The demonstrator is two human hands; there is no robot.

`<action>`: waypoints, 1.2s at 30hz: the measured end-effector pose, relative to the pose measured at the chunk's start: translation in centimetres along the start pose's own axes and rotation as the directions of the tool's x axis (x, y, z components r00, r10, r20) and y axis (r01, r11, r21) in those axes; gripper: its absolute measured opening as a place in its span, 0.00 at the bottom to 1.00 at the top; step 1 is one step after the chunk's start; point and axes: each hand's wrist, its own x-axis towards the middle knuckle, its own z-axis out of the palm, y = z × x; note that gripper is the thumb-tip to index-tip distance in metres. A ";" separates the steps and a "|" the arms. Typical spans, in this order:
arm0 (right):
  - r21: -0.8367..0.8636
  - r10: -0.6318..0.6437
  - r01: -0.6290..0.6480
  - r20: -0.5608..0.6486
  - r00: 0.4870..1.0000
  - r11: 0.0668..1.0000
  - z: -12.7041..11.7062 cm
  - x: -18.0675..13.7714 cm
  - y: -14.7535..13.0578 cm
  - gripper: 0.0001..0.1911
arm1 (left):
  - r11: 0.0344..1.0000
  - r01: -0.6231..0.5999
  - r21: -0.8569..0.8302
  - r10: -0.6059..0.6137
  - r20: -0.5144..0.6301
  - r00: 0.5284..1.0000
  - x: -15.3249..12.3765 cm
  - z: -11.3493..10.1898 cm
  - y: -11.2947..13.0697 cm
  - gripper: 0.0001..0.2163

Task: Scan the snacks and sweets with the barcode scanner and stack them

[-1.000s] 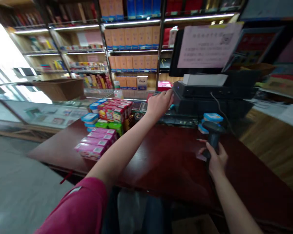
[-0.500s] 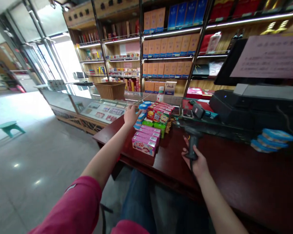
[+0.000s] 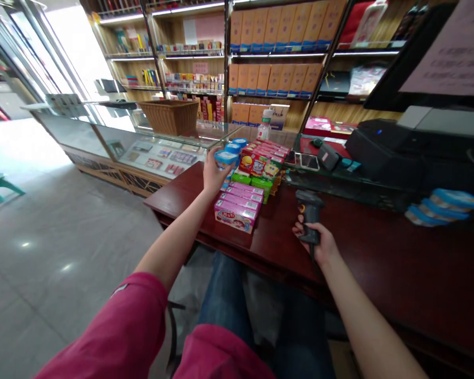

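- Head view: left hand [image 3: 212,178] closed round a blue-lidded tub [image 3: 226,158], held just above the stacked boxes [image 3: 239,208] near the desk [image 3: 379,252] edge
- Right hand [image 3: 319,246] wrapped round the scanner [image 3: 308,208] grip, scanner head upright, apart from the tub
- Risk, as I judge it: tub or forearm could clip the stacked boxes and push them off the near edge; a fingertip hold may slip

Open: bare counter [image 3: 371,252], centre-right of frame.
Blocking left: stacked boxes [image 3: 240,208].
Blocking right: blue tins [image 3: 442,205].
Blocking behind: black register [image 3: 383,150].
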 end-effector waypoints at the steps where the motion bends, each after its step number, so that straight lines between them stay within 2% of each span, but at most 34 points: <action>1: -0.002 -0.013 0.013 0.019 1.000 1.000 -0.3 0.2 -0.1 0.18 | 0.996 -0.002 -0.085 0.002 0.002 1.000 0.1 0.0 1.2 0.33; 3: -0.021 -0.052 0.053 0.038 0.998 0.998 -1.1 0.7 -0.7 0.16 | 0.955 0.070 -0.288 -0.051 0.075 0.996 0.1 0.7 4.3 0.33; 5: -0.054 -0.092 0.092 0.004 0.996 0.994 -2.2 1.2 -1.7 0.15 | 0.849 0.227 -0.478 -0.124 0.236 0.964 -0.7 2.2 7.7 0.32; 8: -0.099 -0.172 0.163 -0.092 0.981 0.982 -4.3 1.5 -3.8 0.17 | 0.577 0.501 -0.645 -0.208 0.477 0.854 -3.7 6.3 12.2 0.24; 10: -0.112 -0.240 0.225 -0.147 0.960 0.968 -6.0 1.4 -5.4 0.17 | 0.381 0.658 -0.650 -0.242 0.616 0.749 -6.4 9.9 14.0 0.16; 12: -0.109 -0.288 0.271 -0.202 0.936 0.956 -7.9 0.9 -7.0 0.17 | 0.217 0.777 -0.592 -0.264 0.730 0.630 -9.3 13.9 14.6 0.10; 15: -0.089 -0.330 0.317 -0.255 0.909 0.944 -10.4 -0.4 -8.9 0.17 | 0.029 0.866 -0.500 -0.342 0.809 0.478 -12.8 20.4 13.9 0.09; 17: -0.082 -0.359 0.349 -0.220 0.907 0.934 -11.6 -1.3 -9.6 0.18 | -0.064 0.878 -0.474 -0.427 0.809 0.405 -14.5 24.5 12.8 0.10; 19: -0.086 -0.367 0.357 -0.152 0.918 0.930 -12.3 -2.0 -10.0 0.18 | -0.112 0.877 -0.467 -0.492 0.793 0.359 -15.5 28.1 11.5 0.12; 22: -0.146 -0.371 0.356 -0.091 0.924 0.923 -12.3 -2.5 -9.7 0.17 | -0.096 0.878 -0.469 -0.530 0.771 0.353 -16.1 32.0 9.7 0.13; 25: -0.253 -0.379 0.354 -0.059 0.923 0.900 -11.8 -2.7 -9.1 0.19 | -0.018 0.890 -0.456 -0.514 0.768 0.383 -15.9 33.9 8.4 0.13; 30: -0.323 -0.400 0.368 -0.036 0.916 0.872 -11.1 -2.9 -8.7 0.17 | 0.115 0.899 -0.422 -0.447 0.786 0.426 -16.1 34.2 7.8 0.12; 36: -0.313 -0.407 0.374 -0.045 0.912 0.873 -10.1 -3.0 -8.8 0.16 | 0.083 0.893 -0.441 -0.465 0.776 0.426 -16.4 34.6 8.0 0.14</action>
